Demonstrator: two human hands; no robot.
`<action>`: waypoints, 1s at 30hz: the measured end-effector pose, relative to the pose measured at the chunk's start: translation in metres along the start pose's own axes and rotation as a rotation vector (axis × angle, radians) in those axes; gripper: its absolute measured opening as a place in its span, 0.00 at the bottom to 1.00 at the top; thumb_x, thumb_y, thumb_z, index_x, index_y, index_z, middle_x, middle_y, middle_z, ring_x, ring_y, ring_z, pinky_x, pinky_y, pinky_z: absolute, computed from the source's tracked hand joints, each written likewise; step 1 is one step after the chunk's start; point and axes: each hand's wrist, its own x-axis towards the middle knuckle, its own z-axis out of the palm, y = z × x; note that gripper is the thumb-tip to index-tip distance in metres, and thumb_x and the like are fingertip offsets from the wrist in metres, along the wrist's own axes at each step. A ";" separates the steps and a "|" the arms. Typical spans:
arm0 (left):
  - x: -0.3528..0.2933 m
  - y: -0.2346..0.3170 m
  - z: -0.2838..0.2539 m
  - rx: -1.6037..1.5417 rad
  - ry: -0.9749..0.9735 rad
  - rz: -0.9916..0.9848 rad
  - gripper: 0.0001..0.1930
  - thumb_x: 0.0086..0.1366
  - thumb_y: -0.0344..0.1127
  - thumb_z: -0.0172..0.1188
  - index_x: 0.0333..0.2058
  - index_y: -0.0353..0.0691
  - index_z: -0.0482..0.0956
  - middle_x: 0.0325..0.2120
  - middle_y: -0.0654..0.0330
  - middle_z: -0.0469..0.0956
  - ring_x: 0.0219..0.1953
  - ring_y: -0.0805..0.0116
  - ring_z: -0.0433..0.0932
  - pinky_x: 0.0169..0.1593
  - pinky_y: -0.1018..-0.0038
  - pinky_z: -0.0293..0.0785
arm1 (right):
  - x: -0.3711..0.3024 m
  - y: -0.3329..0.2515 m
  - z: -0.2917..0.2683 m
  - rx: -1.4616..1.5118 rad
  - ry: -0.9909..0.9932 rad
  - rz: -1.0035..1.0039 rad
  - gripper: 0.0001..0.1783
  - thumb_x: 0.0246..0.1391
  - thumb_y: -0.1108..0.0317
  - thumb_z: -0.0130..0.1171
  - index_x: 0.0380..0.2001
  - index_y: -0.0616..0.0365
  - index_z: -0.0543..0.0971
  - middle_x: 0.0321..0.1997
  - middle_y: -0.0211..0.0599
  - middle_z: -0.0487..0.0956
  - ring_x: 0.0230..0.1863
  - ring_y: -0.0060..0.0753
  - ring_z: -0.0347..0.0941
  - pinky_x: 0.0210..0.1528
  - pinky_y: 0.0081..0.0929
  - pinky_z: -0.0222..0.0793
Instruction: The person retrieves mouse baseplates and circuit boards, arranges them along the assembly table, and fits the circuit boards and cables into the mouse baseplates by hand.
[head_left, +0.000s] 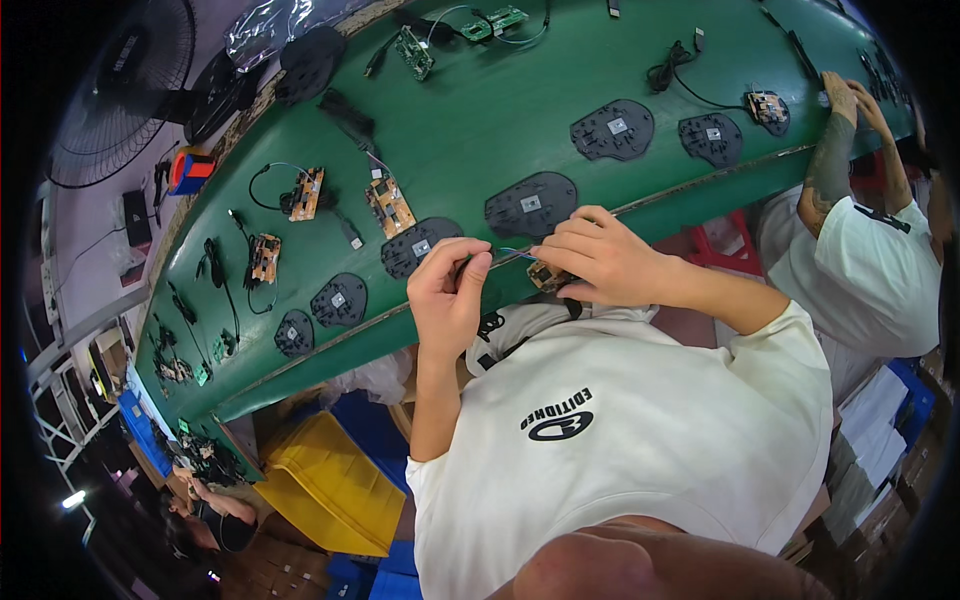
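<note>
In front of my chest, my right hand (608, 258) grips a small brown circuit board (546, 276) at the table's near edge. Thin coloured wires (515, 252) run from the board to my left hand (446, 295). That hand is closed, thumb against the fingers, pinching the black cable (463, 268) the wires lead into. Just beyond my hands lies a black mouse base (531, 204) with a pale square on it. Another black mouse base (422, 247) sits beside my left hand, and a brown circuit board with wires (389, 204) rests against its far side.
More mouse bases (339, 299) and cabled boards (265, 258) line the green table (480, 110). Green boards (414, 54) lie at its far side. A yellow bin (330, 485) stands below left. At right, another person's hands (850, 98) work on the table. A fan (125, 80) stands far left.
</note>
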 end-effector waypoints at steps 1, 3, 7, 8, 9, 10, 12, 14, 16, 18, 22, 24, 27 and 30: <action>0.001 -0.001 -0.002 -0.003 -0.012 -0.014 0.06 0.65 0.21 0.62 0.41 0.28 0.79 0.37 0.60 0.77 0.35 0.78 0.73 0.38 0.83 0.69 | -0.005 0.001 0.002 -0.001 0.004 0.004 0.39 0.37 0.60 0.76 0.55 0.57 0.73 0.48 0.34 0.77 0.51 0.37 0.72 0.55 0.42 0.63; 0.003 0.001 -0.005 0.012 -0.005 -0.001 0.06 0.65 0.21 0.61 0.40 0.28 0.79 0.37 0.60 0.77 0.35 0.78 0.73 0.38 0.83 0.69 | -0.006 0.000 0.003 0.045 0.073 -0.022 0.38 0.42 0.61 0.74 0.58 0.59 0.72 0.47 0.37 0.77 0.48 0.41 0.73 0.53 0.41 0.66; 0.006 -0.008 -0.008 0.181 0.121 0.096 0.03 0.64 0.21 0.63 0.36 0.29 0.81 0.35 0.60 0.79 0.30 0.81 0.71 0.30 0.86 0.66 | 0.006 -0.001 -0.023 0.304 0.098 0.091 0.34 0.52 0.64 0.66 0.61 0.61 0.70 0.44 0.40 0.76 0.43 0.43 0.73 0.47 0.37 0.68; 0.008 -0.011 -0.003 0.226 0.150 0.107 0.03 0.63 0.22 0.64 0.35 0.31 0.82 0.32 0.60 0.80 0.27 0.80 0.71 0.28 0.83 0.66 | 0.016 0.006 -0.027 0.452 0.136 0.090 0.31 0.56 0.65 0.61 0.62 0.62 0.69 0.42 0.41 0.75 0.40 0.42 0.72 0.45 0.35 0.69; 0.012 -0.009 0.002 0.230 0.153 0.107 0.03 0.63 0.22 0.64 0.35 0.31 0.82 0.32 0.60 0.80 0.27 0.80 0.71 0.28 0.83 0.66 | 0.027 0.013 -0.031 0.602 0.174 0.089 0.28 0.59 0.66 0.57 0.62 0.62 0.69 0.41 0.42 0.75 0.38 0.42 0.72 0.43 0.33 0.69; 0.018 -0.007 0.008 0.369 0.138 0.142 0.03 0.62 0.22 0.64 0.35 0.31 0.82 0.30 0.59 0.80 0.26 0.79 0.71 0.28 0.82 0.66 | 0.039 0.021 -0.034 0.562 0.200 0.088 0.23 0.62 0.66 0.51 0.58 0.64 0.73 0.37 0.41 0.74 0.37 0.38 0.71 0.42 0.30 0.69; 0.028 -0.007 0.013 0.574 0.147 0.195 0.03 0.61 0.23 0.63 0.35 0.32 0.81 0.28 0.55 0.79 0.23 0.68 0.74 0.28 0.74 0.69 | 0.061 0.038 -0.024 0.667 0.246 0.298 0.19 0.66 0.62 0.50 0.51 0.65 0.78 0.36 0.41 0.76 0.38 0.37 0.73 0.43 0.29 0.69; 0.034 -0.013 0.011 0.600 0.108 0.184 0.03 0.61 0.23 0.63 0.35 0.32 0.81 0.29 0.54 0.80 0.24 0.63 0.75 0.30 0.71 0.71 | 0.067 0.054 -0.013 0.734 0.258 0.434 0.19 0.68 0.60 0.50 0.49 0.65 0.79 0.37 0.41 0.78 0.38 0.36 0.74 0.43 0.29 0.69; 0.035 -0.023 0.010 0.635 0.026 0.205 0.04 0.60 0.22 0.62 0.34 0.31 0.80 0.31 0.51 0.80 0.30 0.51 0.78 0.35 0.63 0.74 | 0.063 0.068 0.007 0.489 0.282 0.279 0.18 0.67 0.61 0.49 0.50 0.64 0.78 0.38 0.39 0.79 0.40 0.35 0.74 0.46 0.29 0.69; 0.035 -0.024 0.007 0.680 -0.008 0.269 0.04 0.59 0.22 0.62 0.34 0.32 0.81 0.32 0.51 0.79 0.32 0.51 0.78 0.37 0.63 0.74 | 0.058 0.067 0.009 0.484 0.290 0.278 0.18 0.67 0.61 0.49 0.49 0.64 0.78 0.39 0.40 0.79 0.41 0.36 0.75 0.47 0.29 0.69; 0.039 -0.022 -0.002 0.806 -0.138 0.427 0.08 0.54 0.19 0.62 0.35 0.33 0.81 0.34 0.53 0.78 0.37 0.53 0.77 0.39 0.62 0.75 | 0.057 0.063 0.008 0.468 0.332 0.269 0.19 0.67 0.57 0.51 0.45 0.64 0.79 0.39 0.43 0.80 0.40 0.39 0.76 0.44 0.30 0.71; 0.042 -0.022 -0.009 0.853 -0.191 0.474 0.10 0.52 0.19 0.62 0.35 0.33 0.82 0.34 0.54 0.78 0.38 0.54 0.77 0.40 0.63 0.75 | 0.057 0.064 0.007 0.474 0.317 0.281 0.19 0.67 0.59 0.50 0.45 0.64 0.79 0.39 0.42 0.80 0.40 0.38 0.76 0.45 0.30 0.70; 0.052 -0.020 -0.020 0.883 -0.350 0.582 0.13 0.49 0.19 0.61 0.37 0.32 0.81 0.35 0.55 0.78 0.38 0.56 0.77 0.41 0.64 0.77 | 0.056 0.066 0.008 0.475 0.308 0.290 0.18 0.66 0.60 0.50 0.46 0.64 0.79 0.39 0.41 0.80 0.39 0.37 0.76 0.45 0.29 0.70; 0.062 -0.018 -0.027 0.901 -0.481 0.651 0.16 0.50 0.18 0.62 0.40 0.31 0.80 0.37 0.53 0.78 0.38 0.55 0.77 0.42 0.64 0.77 | 0.055 0.067 0.009 0.478 0.323 0.292 0.17 0.66 0.61 0.50 0.46 0.63 0.79 0.39 0.41 0.80 0.39 0.36 0.76 0.45 0.29 0.70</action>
